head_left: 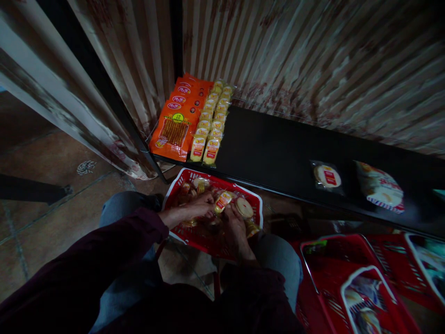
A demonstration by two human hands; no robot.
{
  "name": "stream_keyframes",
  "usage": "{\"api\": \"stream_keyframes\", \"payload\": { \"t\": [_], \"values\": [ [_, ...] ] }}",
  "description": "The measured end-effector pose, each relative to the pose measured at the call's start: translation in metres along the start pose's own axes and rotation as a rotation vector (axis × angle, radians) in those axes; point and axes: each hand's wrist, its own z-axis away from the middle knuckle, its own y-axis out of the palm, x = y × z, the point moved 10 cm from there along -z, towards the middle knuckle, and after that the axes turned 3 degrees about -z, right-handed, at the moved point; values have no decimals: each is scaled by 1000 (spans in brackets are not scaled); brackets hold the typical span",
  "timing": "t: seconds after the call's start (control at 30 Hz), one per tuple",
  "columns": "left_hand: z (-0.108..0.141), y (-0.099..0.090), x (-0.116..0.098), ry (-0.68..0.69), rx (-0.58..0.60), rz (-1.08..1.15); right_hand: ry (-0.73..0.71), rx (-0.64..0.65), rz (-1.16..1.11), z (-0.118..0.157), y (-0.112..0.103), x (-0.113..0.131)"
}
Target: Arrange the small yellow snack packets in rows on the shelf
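A red basket [257,206] with a white rim sits between the knees, holding several wrapped snacks. Over it, a small yellow packaged cake [223,202] lies between my two hands. My left hand [200,206] reaches in from the left, fingers bent close to the cake's left side; whether they grip anything is unclear. My right hand [234,222] is at the cake's lower right, its fingers closed near the cake and beside a round wrapped pastry [244,208]. Two rows of similar yellow cakes [211,150] stand on the black shelf [271,144], beside orange snack bags [175,127].
Farther right on the shelf are a round packaged item [327,176] and a white bag [380,188]. More red baskets [337,264] with goods stand on the floor at lower right. A pleated curtain [278,55] hangs behind the shelf; a black post [93,69] rises at left.
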Motion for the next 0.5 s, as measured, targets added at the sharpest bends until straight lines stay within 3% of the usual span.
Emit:
{"api": "stream_keyframes", "payload": {
  "t": [0.13,0.3,0.5],
  "values": [
    [1,-7,-3,32,-63,-141,50,-54,-19,3,1,1],
    [9,-21,-24,116,-233,-445,108,30,-36,7,14,5],
    [1,-23,-27,184,-290,-498,96,60,-77,17,24,13]
  ]
}}
